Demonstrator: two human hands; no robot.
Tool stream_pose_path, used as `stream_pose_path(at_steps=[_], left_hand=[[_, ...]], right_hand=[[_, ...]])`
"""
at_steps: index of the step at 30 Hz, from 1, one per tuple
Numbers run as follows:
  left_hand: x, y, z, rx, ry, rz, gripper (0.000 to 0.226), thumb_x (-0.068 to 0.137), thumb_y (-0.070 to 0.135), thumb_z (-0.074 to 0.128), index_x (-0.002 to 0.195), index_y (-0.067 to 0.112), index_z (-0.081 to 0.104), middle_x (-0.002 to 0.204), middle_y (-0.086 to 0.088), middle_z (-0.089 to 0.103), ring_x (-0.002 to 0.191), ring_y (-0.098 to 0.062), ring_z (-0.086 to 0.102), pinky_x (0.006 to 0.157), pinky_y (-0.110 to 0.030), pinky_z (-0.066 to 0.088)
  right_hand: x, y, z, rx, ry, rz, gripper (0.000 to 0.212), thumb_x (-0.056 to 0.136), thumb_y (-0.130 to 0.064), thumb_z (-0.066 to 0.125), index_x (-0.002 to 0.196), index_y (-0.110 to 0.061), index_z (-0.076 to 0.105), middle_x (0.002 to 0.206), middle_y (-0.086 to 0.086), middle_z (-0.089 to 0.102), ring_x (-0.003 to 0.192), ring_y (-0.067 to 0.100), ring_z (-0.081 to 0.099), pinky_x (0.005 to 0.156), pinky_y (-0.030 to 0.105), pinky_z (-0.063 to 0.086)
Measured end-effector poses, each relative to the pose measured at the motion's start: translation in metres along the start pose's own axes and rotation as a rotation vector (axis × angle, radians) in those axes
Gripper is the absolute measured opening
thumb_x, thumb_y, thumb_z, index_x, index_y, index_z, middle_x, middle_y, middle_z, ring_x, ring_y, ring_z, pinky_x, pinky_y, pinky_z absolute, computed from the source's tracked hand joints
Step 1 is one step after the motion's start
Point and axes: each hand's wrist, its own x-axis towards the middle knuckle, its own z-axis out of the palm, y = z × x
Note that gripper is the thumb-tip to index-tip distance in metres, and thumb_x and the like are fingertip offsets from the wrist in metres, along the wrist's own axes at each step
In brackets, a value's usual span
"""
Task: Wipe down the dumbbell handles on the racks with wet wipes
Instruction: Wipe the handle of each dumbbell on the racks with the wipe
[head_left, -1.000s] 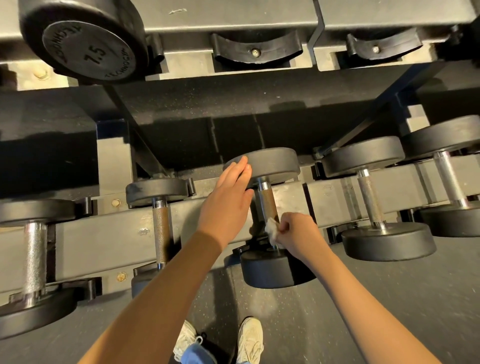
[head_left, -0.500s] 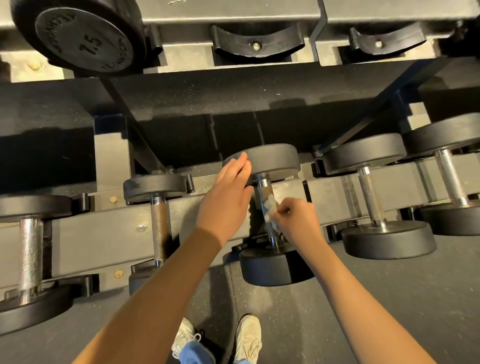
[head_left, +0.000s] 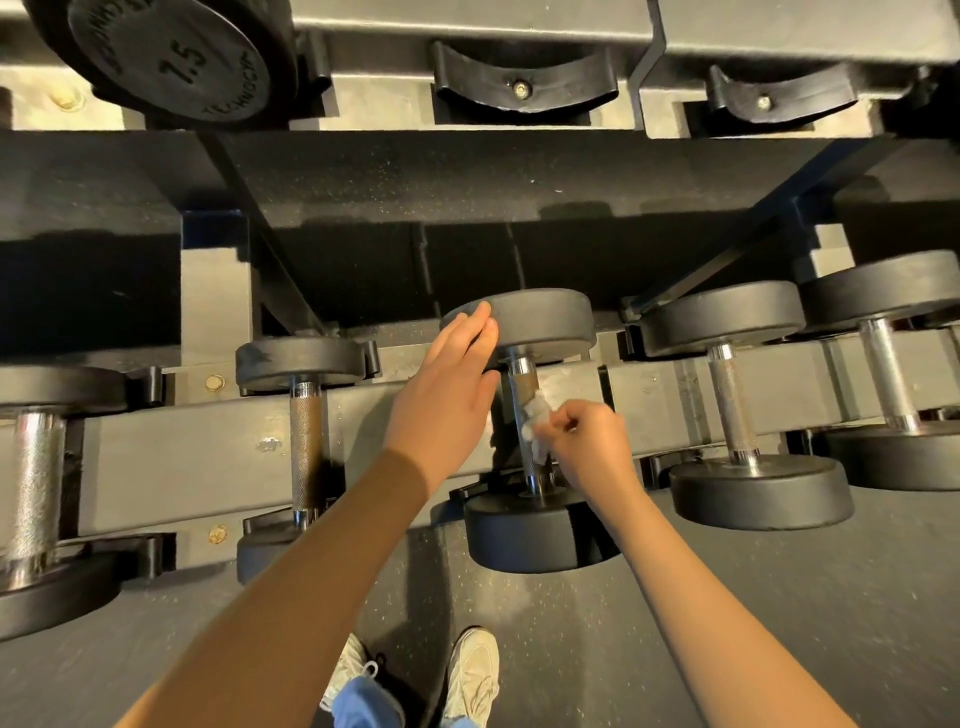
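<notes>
A black dumbbell (head_left: 540, 322) with a knurled metal handle (head_left: 521, 387) lies across the lower rack rail (head_left: 197, 452) in the middle of the view. My left hand (head_left: 447, 405) rests flat against the rim of its far head, fingers together. My right hand (head_left: 589, 447) pinches a crumpled white wet wipe (head_left: 537, 423) and presses it on the right side of the handle's middle. The handle's lower part is partly hidden behind the wipe and my fingers.
More dumbbells lie on the same rail: two to the left (head_left: 306, 436) (head_left: 34, 483) and two to the right (head_left: 732, 410) (head_left: 885, 379). The upper shelf holds a 7.5 dumbbell (head_left: 171, 62) and two vacant cradles (head_left: 524, 83). My shoes (head_left: 470, 675) stand on the grey floor.
My right hand slid the wipe up the handle from near the lower head to its middle. My left hand stayed on the far head.
</notes>
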Motion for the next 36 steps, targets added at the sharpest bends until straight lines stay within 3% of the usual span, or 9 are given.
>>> stream_pose_path(at_steps=[3,6,10,16,20,26,30,33,36], left_hand=[[0.0,0.001,0.0,0.0,0.0,-0.004,0.054,0.102,0.025,0.036,0.152,0.024,0.014,0.16,0.012,0.005,0.145,-0.005,0.002,0.112,-0.022,0.014],[0.0,0.001,0.0,0.005,-0.001,-0.004,0.054,0.102,0.023,0.036,0.151,0.023,0.014,0.16,0.011,0.006,0.146,-0.005,0.003,0.116,-0.026,0.015],[0.001,0.0,0.0,-0.005,0.001,0.003,0.053,0.102,0.021,0.036,0.151,0.022,0.015,0.159,0.012,0.006,0.145,-0.004,0.002,0.116,-0.026,0.015],[0.001,-0.002,0.002,-0.004,0.018,0.022,0.053,0.102,0.021,0.036,0.151,0.022,0.017,0.159,0.012,0.007,0.146,-0.005,0.003,0.115,-0.026,0.017],[0.001,-0.003,0.0,0.006,0.019,0.042,0.053,0.102,0.02,0.038,0.151,0.021,0.018,0.159,0.01,0.009,0.146,-0.007,0.004,0.114,-0.026,0.018],[-0.001,0.002,0.0,0.058,0.026,0.013,0.058,0.099,0.018,0.045,0.151,0.02,0.019,0.159,0.006,0.013,0.146,-0.011,0.01,0.117,-0.03,0.019],[-0.023,0.008,0.004,0.123,-0.016,0.099,0.043,0.098,0.023,0.045,0.141,0.023,0.041,0.137,0.005,0.04,0.129,-0.011,0.033,0.11,-0.028,0.027],[-0.037,0.011,0.016,-0.043,-0.211,0.1,0.041,0.097,0.025,0.049,0.138,0.022,0.046,0.122,0.006,0.045,0.114,-0.01,0.042,0.1,-0.031,0.038],[-0.032,0.01,0.026,-0.112,-0.227,0.034,0.04,0.095,0.027,0.054,0.134,0.017,0.051,0.12,0.004,0.047,0.107,-0.009,0.047,0.095,-0.031,0.042]], right_hand=[[0.005,-0.003,-0.004,-0.131,-0.049,0.007,0.021,0.087,-0.013,0.064,0.069,-0.018,0.055,0.068,-0.004,0.052,0.065,0.012,0.052,0.054,0.019,0.037],[0.017,-0.025,-0.004,-0.151,0.016,-0.088,0.011,0.091,-0.016,0.058,0.08,-0.014,0.056,0.072,-0.003,0.054,0.066,0.009,0.051,0.055,0.018,0.038],[0.014,-0.022,0.004,-0.083,0.12,-0.096,0.011,0.091,-0.019,0.059,0.088,-0.009,0.061,0.084,0.005,0.06,0.078,0.018,0.057,0.068,0.031,0.05],[-0.009,0.01,-0.003,-0.308,-0.127,-0.061,0.024,0.084,-0.014,0.061,0.065,-0.022,0.05,0.075,-0.001,0.054,0.066,0.014,0.052,0.049,0.016,0.033],[-0.003,0.006,-0.001,-0.143,-0.024,-0.038,0.016,0.084,-0.009,0.066,0.074,-0.019,0.057,0.073,-0.004,0.055,0.065,0.011,0.055,0.046,0.011,0.035],[-0.012,0.014,-0.005,-0.297,-0.101,-0.109,0.013,0.081,-0.014,0.068,0.07,-0.021,0.065,0.073,0.0,0.063,0.071,0.019,0.059,0.064,0.031,0.051],[-0.017,0.015,-0.01,-0.126,-0.056,-0.148,0.007,0.082,-0.009,0.07,0.088,-0.011,0.071,0.083,-0.002,0.064,0.075,0.012,0.059,0.076,0.026,0.052],[-0.02,0.012,-0.009,-0.111,0.003,-0.25,0.017,0.08,-0.003,0.069,0.096,-0.009,0.068,0.089,-0.003,0.057,0.082,0.01,0.054,0.074,0.017,0.045],[-0.014,0.007,-0.008,-0.042,0.044,-0.288,0.024,0.078,-0.001,0.07,0.095,-0.015,0.059,0.093,-0.003,0.056,0.085,0.009,0.053,0.071,0.009,0.04]])
